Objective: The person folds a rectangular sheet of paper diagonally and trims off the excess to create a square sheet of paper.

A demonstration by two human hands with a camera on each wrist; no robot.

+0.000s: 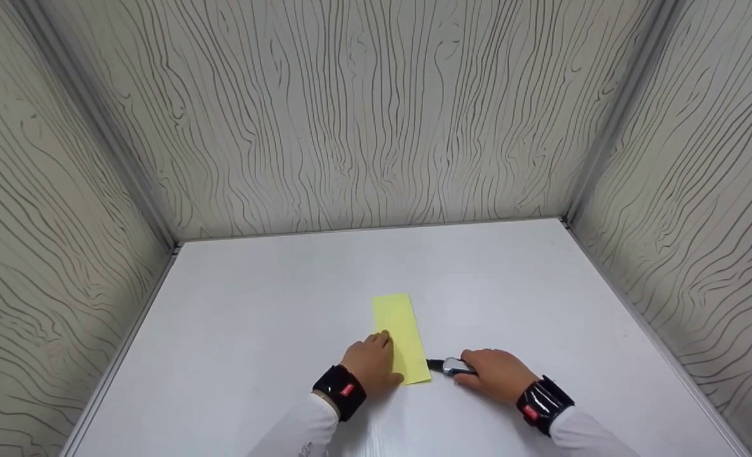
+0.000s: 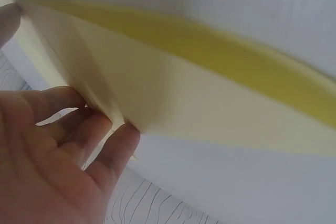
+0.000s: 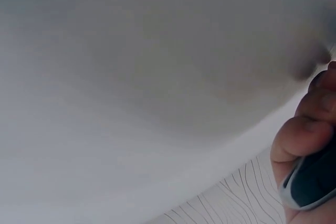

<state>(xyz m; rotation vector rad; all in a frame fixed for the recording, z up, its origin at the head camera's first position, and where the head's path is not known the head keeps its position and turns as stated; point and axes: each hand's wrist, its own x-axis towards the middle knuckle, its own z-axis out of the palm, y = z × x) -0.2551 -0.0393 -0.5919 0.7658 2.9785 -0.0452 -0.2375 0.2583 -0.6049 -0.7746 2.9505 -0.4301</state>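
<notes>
"Where's the folded yellow paper (image 1: 405,333)?"

"Right of the left grip (image 1: 371,366), whose fingers and thumb spread wide along its edge, probably to keep it from sliding on the table (image 1: 255,317)."

"And the right grip (image 1: 496,374)?"

"Wrapped round a cutter-like tool (image 1: 457,366), dark tip pointing left at the paper's far edge, presumably to work opposite the steadying fingers."

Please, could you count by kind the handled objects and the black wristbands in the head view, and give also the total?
Folded yellow paper: 1
Cutter-like tool: 1
Black wristbands: 2
Total: 4
</notes>
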